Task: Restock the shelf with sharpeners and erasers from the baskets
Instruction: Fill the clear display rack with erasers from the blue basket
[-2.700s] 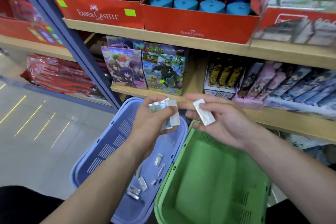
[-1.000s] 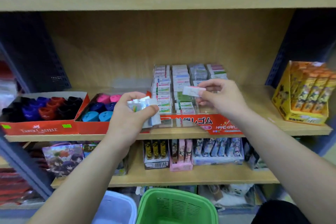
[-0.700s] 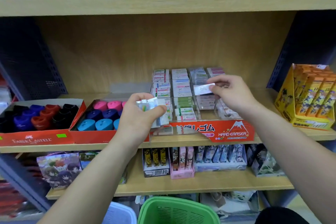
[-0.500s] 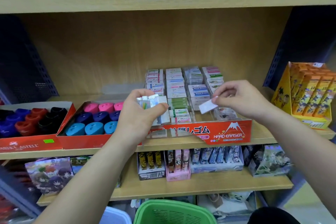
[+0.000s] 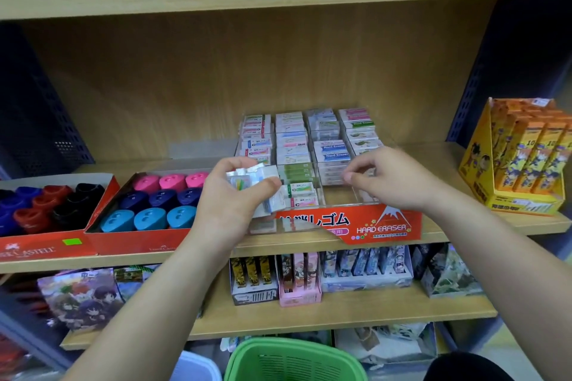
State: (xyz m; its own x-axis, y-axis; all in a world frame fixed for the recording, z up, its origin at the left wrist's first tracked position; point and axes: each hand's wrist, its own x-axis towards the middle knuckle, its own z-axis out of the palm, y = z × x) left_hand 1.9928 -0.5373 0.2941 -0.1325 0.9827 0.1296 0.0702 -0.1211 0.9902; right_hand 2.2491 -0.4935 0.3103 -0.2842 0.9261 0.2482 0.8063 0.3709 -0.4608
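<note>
White erasers (image 5: pixel 247 182) are sitting clamped in the left hand's (image 5: pixel 229 213) grip at the near left of the shelf's (image 5: pixel 439 164) tray (image 5: pixel 380 226); the right hand (image 5: pixel 393 179) is hovering over the tray, and whether its grip holds anything cannot be told.

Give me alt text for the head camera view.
A person's left hand grips a bunch of wrapped erasers while the right hand reaches into the clear eraser tray on a wooden shelf, beside boxed sharpeners.

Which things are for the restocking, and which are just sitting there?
For the job: left hand gripping small wrapped erasers; right hand; clear eraser tray with red front; green plastic basket; red box of sharpeners.
Just there: yellow-orange cartoon box; picture card packs below.
</note>
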